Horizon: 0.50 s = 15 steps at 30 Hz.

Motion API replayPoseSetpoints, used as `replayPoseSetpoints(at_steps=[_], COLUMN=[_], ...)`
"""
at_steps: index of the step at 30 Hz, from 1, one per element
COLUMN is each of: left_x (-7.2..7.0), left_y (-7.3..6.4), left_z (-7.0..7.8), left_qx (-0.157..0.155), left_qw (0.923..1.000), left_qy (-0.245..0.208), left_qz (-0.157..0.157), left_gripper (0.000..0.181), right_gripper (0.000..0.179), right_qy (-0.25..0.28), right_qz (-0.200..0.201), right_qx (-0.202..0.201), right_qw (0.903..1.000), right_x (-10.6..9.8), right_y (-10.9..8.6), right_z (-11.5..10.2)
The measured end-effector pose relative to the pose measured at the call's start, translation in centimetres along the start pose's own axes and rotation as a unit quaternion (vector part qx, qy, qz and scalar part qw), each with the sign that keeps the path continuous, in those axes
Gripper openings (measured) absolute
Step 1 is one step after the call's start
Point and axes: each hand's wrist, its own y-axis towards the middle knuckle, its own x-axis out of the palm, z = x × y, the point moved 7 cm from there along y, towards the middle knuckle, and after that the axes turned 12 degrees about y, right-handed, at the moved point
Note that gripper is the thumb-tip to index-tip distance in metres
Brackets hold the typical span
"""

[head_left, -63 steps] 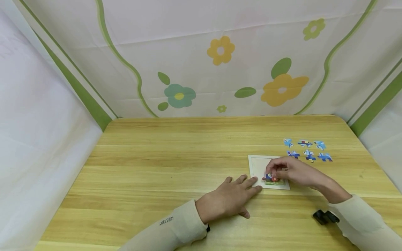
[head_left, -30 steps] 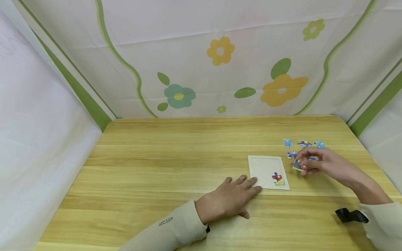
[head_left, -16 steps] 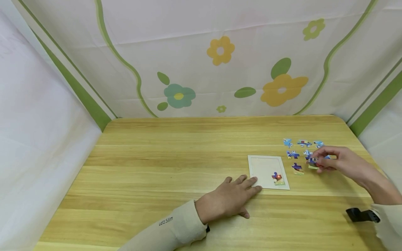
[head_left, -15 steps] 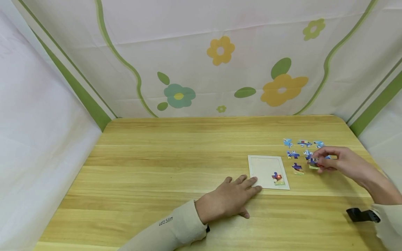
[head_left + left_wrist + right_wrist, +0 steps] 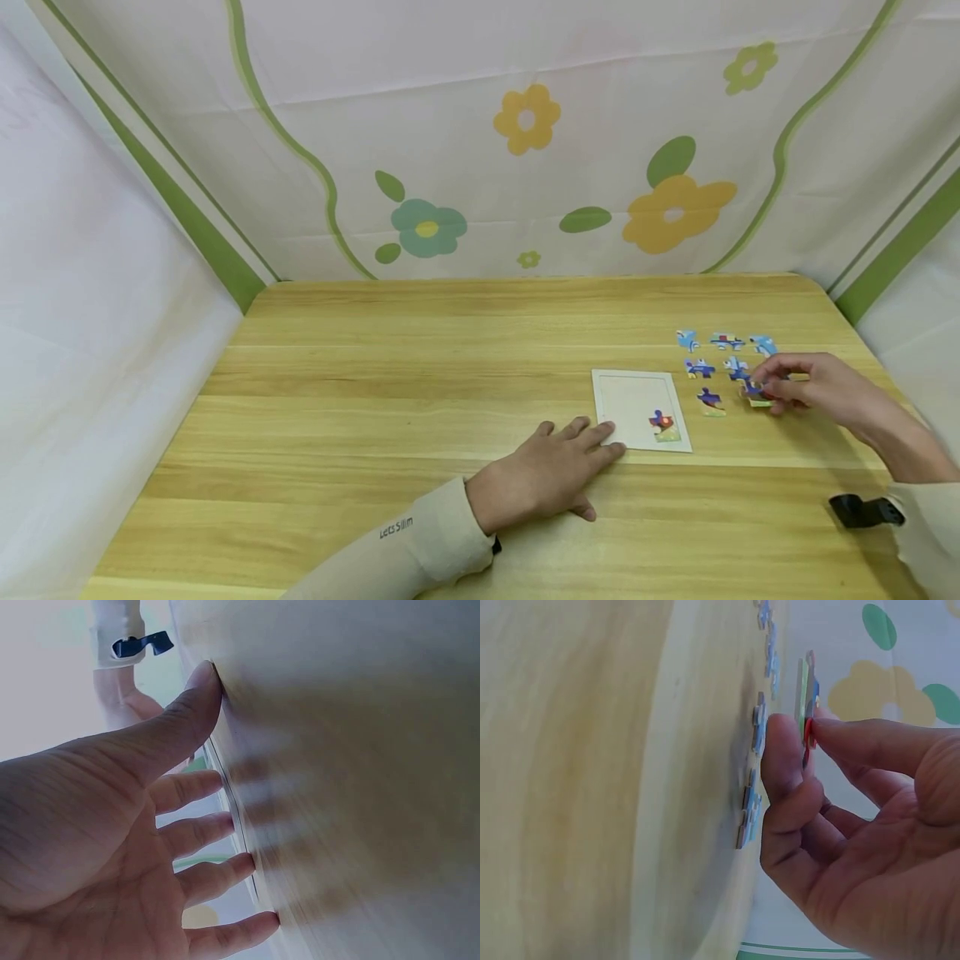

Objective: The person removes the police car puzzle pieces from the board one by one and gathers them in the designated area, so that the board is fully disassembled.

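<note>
My right hand point(image 5: 813, 392) pinches a jigsaw piece point(image 5: 757, 397) with blue, red and green on it, above the table at the right. In the right wrist view that jigsaw piece point(image 5: 807, 697) is seen edge-on between thumb and fingers, clear of the tabletop. My left hand point(image 5: 543, 475) lies with spread fingers, two fingertips on the lower left edge of a pale puzzle board point(image 5: 630, 396). One red and blue jigsaw piece point(image 5: 663, 427) sits in the board's lower right corner. Right of the board lies a purple and brown jigsaw piece point(image 5: 709, 402).
Several blue jigsaw pieces point(image 5: 726, 342) lie in rows behind my right hand, partly hidden by it. The wooden table point(image 5: 360, 383) ends at a white curtain point(image 5: 465, 150) with printed flowers. A black strap device point(image 5: 864, 511) is on my right wrist.
My right hand has moved from the board to the right. It has set the purple and brown jigsaw piece down on the table and still holds another. The left hand has stayed in place.
</note>
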Motion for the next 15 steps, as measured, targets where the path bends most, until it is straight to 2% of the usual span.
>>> replayPoseSetpoints(at_steps=[5, 15], left_x=[0.02, 0.17], left_y=[0.03, 0.16], left_z=[0.0, -0.04], left_qx=[0.0, -0.003], left_qw=[1.0, 1.0], left_qy=[0.002, 0.001], left_qz=[0.001, 0.0], left_gripper=[0.09, 0.09], right_gripper=[0.022, 0.021], right_qy=[-0.024, -0.039], right_qz=[-0.008, -0.023], right_qx=[0.032, 0.031], right_qw=[0.9992, 0.9985], right_x=[0.16, 0.83], right_y=[0.14, 0.51], right_z=[0.43, 0.54])
